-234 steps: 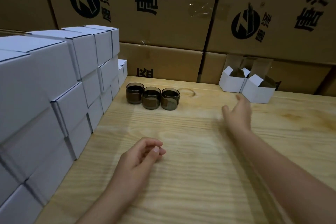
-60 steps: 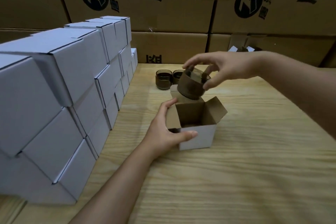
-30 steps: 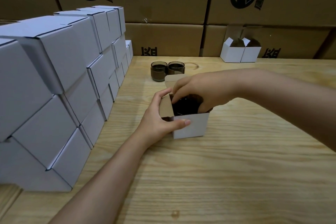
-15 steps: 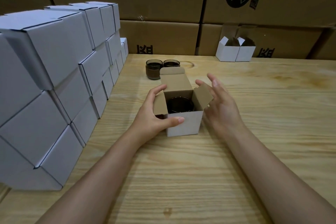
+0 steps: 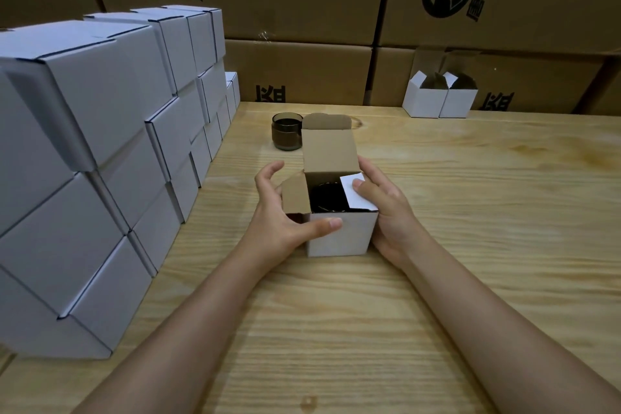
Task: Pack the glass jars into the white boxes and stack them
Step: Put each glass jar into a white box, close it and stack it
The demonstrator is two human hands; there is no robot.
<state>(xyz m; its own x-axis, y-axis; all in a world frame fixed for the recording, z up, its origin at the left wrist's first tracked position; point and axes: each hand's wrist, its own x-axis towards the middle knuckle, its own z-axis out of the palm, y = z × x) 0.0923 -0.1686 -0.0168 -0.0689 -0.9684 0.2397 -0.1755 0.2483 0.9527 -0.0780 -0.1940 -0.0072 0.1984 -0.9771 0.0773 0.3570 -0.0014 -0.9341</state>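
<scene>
The right hand (image 5: pixel 386 212), open and just clear of the white box (image 5: pixel 339 239) half a second ago, now clasps the box's right side, its thumb pressing the right flap (image 5: pixel 356 193) inward over the glass jar (image 5: pixel 327 200). That flap, then splayed outward brown face up, now tilts over the opening white face up, partly covering the jar.

Dim warm indoor light; soft shadows; wide-angle bowing at edges; slight overall softness.

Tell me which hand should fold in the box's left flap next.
Probably the left hand: it grips the box right beside that raised left flap, while the right hand is pressing the right flap over the jar.
</scene>
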